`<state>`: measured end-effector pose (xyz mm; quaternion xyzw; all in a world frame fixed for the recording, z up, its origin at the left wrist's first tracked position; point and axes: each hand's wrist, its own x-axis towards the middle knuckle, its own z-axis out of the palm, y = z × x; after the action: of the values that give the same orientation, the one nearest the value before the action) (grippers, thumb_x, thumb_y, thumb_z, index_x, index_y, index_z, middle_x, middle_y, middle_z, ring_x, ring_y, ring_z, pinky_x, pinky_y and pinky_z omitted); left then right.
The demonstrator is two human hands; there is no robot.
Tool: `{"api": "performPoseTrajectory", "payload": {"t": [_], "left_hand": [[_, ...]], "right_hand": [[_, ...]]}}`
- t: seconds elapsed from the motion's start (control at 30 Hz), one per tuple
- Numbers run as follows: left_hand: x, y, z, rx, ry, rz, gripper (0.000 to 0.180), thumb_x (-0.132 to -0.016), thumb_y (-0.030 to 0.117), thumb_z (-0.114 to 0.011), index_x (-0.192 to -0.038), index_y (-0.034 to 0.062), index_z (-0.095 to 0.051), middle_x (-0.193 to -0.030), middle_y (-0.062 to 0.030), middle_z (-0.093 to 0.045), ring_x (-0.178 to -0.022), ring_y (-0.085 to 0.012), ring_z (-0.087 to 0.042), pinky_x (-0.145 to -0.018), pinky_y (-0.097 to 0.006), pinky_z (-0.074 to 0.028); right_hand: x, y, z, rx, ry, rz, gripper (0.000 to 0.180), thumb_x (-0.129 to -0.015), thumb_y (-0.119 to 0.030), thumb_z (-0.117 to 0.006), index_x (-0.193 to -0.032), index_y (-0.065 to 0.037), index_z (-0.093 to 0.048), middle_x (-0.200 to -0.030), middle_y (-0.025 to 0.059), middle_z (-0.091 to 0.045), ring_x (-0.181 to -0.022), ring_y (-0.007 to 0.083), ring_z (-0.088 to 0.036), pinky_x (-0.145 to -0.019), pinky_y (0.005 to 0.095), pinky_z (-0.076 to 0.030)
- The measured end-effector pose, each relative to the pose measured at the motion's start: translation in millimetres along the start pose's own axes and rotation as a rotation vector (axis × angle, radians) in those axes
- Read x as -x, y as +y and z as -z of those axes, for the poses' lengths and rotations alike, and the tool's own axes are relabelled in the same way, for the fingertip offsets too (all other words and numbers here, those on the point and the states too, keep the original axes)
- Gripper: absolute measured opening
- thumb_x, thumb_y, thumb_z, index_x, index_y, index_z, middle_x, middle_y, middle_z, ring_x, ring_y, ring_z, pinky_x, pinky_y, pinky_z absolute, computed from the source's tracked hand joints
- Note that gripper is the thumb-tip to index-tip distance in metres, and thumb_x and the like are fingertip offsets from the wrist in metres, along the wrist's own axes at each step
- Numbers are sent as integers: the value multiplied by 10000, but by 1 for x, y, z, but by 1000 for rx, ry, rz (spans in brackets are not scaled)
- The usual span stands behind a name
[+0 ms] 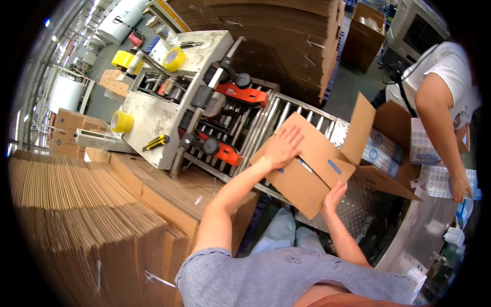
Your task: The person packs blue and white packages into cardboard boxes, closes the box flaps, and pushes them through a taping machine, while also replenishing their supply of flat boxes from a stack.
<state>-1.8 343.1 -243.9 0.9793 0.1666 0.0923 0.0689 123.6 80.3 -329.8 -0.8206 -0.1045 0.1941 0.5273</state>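
A closed box (307, 163) sat mid-frame on rollers (255, 128); its contents were hidden. An open box (381, 138) at right held blue-white packs (381, 151). The left hand (282, 146) lay flat, fingers spread, on top; the right hand (332, 197), fingers open, pressed its near edge.

Pretty bright and even, lit from overhead strips at far left, soft shadows only, slight glare off the metal rollers (266, 123), heavy fisheye bending and black vignette round the rim
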Motion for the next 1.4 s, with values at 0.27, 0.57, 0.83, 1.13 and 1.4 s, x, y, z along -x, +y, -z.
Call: {"api": "performPoseTrajectory", "payload": {"t": [0.27, 0.57, 0.83, 1.13, 1.4], "left_hand": [[25, -82, 17, 100, 110, 238, 634, -959, 309, -560, -1474, -9, -372, -1567, -169, -337, -1472, -308, -281, -1191, -475, -235], [15, -105, 19, 102, 133, 151, 588, -975, 316, -529, -1448, -15, -414, -1557, -152, -367, -1463, -277, -310, -1197, -423, -247], [18, -112, 16, 89, 82, 71, 607, -983, 334, -513, -1482, 14, -382, -1580, -132, -333, -1478, -261, -282, -1213, -412, -227], [22, -115, 15, 136, 55, 24, 604, -993, 339, -499, -1493, 26, -372, -1584, -118, -330, -1482, -243, -275, -1220, -404, -218], [40, -173, 33, 102, -31, 2, 600, -1000, 328, -486, -1502, 28, -353, -1589, -114, -318, -1483, -254, -269, -1224, -413, -205]], "right_hand": [[-68, -80, -172, 126, -170, 373, 520, -1057, -254, -386, -1465, 49, -277, -1408, 308, -406, -1330, 433, -381, -1113, 477, -298], [-107, -84, -194, 141, -253, 425, 444, -1060, -190, -361, -1429, 54, -319, -1356, 289, -441, -1270, 411, -436, -1080, 465, -335], [-71, -87, -188, 133, -167, 316, 423, -1066, -204, -346, -1396, 61, -347, -1346, 300, -441, -1238, 416, -456, -1059, 458, -351], [-57, -79, -183, 174, -133, 306, 438, -1064, -206, -339, -1408, 66, -333, -1357, 315, -425, -1255, 428, -429, -1078, 469, -323], [-22, -102, -243, 42, -139, 301, 465, -1052, -187, -358, -1454, 38, -300, -1384, 321, -407, -1259, 447, -417, -1067, 482, -334]]}}
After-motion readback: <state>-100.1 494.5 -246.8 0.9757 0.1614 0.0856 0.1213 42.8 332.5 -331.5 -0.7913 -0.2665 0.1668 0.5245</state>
